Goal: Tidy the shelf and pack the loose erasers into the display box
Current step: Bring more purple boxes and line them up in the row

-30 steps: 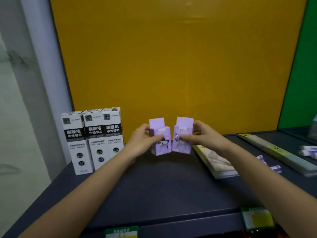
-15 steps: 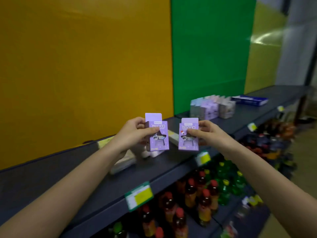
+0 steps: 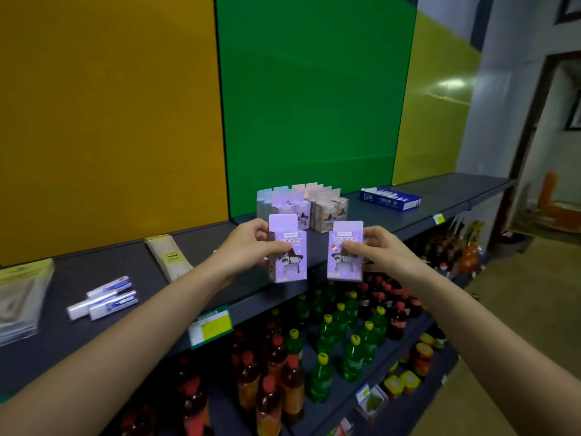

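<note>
My left hand point(image 3: 248, 247) grips a small purple box point(image 3: 287, 261) upright, and my right hand point(image 3: 377, 250) grips a second purple box point(image 3: 344, 262) beside it. Both boxes hang in the air above the front edge of the dark shelf point(image 3: 132, 265). Behind them on the shelf stands a cluster of similar small boxes point(image 3: 301, 204) in purple, pink, blue and tan. A blue display box point(image 3: 391, 198) lies further right. Loose white and blue erasers point(image 3: 103, 298) lie on the shelf at the left.
Flat clear packets point(image 3: 19, 297) lie at the far left, and a long yellowish packet point(image 3: 168, 258) lies mid-shelf. Bottles with red and yellow caps point(image 3: 330, 338) fill the lower shelves. Price tags point(image 3: 210, 327) hang on the shelf edge. Floor and a doorway are at the right.
The view has swung right along the shelf. Both hands have carried the two purple boxes away from the black and white boxes towards the cluster of small boxes.
</note>
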Available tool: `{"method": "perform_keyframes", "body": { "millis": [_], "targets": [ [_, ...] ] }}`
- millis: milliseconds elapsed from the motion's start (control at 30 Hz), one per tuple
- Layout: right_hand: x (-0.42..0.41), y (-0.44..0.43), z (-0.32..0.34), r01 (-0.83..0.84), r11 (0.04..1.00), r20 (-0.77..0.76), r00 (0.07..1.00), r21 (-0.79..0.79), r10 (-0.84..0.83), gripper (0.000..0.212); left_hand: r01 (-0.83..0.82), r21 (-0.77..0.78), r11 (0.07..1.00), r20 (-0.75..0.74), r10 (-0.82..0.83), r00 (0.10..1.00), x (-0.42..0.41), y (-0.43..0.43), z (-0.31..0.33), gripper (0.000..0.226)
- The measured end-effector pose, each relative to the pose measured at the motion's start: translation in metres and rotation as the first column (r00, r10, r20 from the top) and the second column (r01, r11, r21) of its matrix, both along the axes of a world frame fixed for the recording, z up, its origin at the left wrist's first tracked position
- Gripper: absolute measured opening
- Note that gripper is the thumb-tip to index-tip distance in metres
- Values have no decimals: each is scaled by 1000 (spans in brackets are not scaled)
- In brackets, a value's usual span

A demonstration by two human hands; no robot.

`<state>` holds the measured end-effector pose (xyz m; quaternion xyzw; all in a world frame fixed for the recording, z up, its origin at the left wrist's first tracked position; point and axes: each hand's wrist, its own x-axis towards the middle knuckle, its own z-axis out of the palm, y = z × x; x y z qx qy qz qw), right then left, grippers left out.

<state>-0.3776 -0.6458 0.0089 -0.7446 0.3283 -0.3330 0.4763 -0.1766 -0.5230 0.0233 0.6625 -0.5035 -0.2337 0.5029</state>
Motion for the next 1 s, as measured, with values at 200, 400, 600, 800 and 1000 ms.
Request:
{"method": "perform_keyframes", "body": {
  "millis": [200,400,600,800,1000],
  "targets": [
    [15,-65,3,-66,996,-64,996,-56,63,35,-65,27,998,26,64,998,1,-54,4,34],
    [51,-128,15,-167,974,-33,986,-154,164,34,-179,-1,984,189,176,966,20,-106,10,40],
    [83,-178,38,-344,879,-198,936,-330,292,36,-256,-13,967,269,250,930,41,-140,20,31],
    [105,-215,62,-487,777,-347,864,-398,364,46,-326,9,945,296,309,904,48,-153,23,29],
    [122,-235,70,-655,657,-448,747,-372,491,36,-398,68,915,313,359,879,47,-158,18,45]
  ]
}}
